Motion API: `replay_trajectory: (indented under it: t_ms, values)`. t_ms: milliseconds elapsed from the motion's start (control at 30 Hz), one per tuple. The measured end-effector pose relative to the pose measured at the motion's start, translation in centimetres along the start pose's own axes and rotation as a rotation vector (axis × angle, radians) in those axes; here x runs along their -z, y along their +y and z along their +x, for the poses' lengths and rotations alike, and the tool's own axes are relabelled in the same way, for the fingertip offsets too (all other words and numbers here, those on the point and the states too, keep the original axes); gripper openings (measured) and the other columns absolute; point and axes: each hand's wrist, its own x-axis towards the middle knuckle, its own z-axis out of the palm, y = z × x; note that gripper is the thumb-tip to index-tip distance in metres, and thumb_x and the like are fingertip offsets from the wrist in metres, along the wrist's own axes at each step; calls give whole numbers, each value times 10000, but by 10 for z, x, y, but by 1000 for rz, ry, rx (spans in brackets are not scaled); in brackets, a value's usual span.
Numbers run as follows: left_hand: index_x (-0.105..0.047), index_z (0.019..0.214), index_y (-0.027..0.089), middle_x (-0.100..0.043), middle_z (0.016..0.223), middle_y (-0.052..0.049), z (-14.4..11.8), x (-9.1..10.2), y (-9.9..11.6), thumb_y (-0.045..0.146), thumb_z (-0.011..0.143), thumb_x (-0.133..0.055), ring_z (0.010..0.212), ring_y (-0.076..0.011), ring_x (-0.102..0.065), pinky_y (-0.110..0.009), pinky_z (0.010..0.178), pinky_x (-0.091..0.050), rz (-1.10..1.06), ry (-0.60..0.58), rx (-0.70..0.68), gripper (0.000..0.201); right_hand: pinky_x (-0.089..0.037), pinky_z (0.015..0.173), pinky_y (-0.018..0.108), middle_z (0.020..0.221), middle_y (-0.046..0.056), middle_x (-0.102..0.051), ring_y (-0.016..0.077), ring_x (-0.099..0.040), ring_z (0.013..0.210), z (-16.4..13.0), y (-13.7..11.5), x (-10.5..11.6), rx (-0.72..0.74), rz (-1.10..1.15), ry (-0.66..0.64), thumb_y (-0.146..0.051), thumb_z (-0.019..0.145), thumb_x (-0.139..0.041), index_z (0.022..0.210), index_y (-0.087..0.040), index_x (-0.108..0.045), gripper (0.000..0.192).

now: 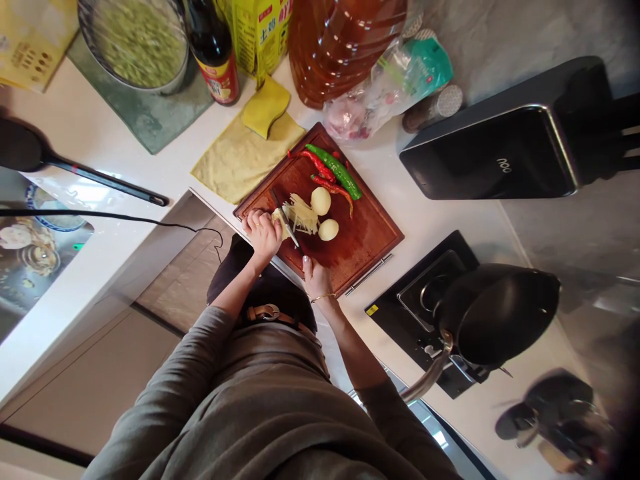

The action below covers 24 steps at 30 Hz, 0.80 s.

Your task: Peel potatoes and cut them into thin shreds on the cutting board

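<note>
Brown wood forms the cutting board point(367, 250), at the near edge of the white desk point(383, 177). Along the board's near edge, the left hand point(263, 233) presses a cut potato point(281, 225), partly covering it; the right hand point(317, 279) grips a knife point(290, 230), its handle hidden. Shreds point(303, 215) and two peeled potatoes point(321, 201) lie farther in. The yellow pack point(255, 40), cut off above, reads "土鸡"; letters on the black box point(485, 157) are unclear. Pale floor point(173, 287) shows below.
</note>
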Motion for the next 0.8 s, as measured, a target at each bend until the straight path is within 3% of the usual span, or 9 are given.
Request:
replay_trajectory:
  t_ms: [367,800]
  values:
    - [-530,982,133,-539,1166,-190,-1,-8,-8,366,868,-424,1275,-299,-373,-504,1091,-133,85,45,-50,280,-350,545,251,632,119,-662,175,-605,581,1,-2,18,-37,15,-34,-576,923,-123,838,-127,-672,714]
    - [-533,974,134,-539,1163,-190,0,-8,-7,340,859,-425,1279,-293,-374,-500,1093,-135,65,33,-44,259,-355,551,248,680,115,-679,184,-629,617,-2,2,6,-62,-5,-74,-542,939,-154,848,-145,-659,649]
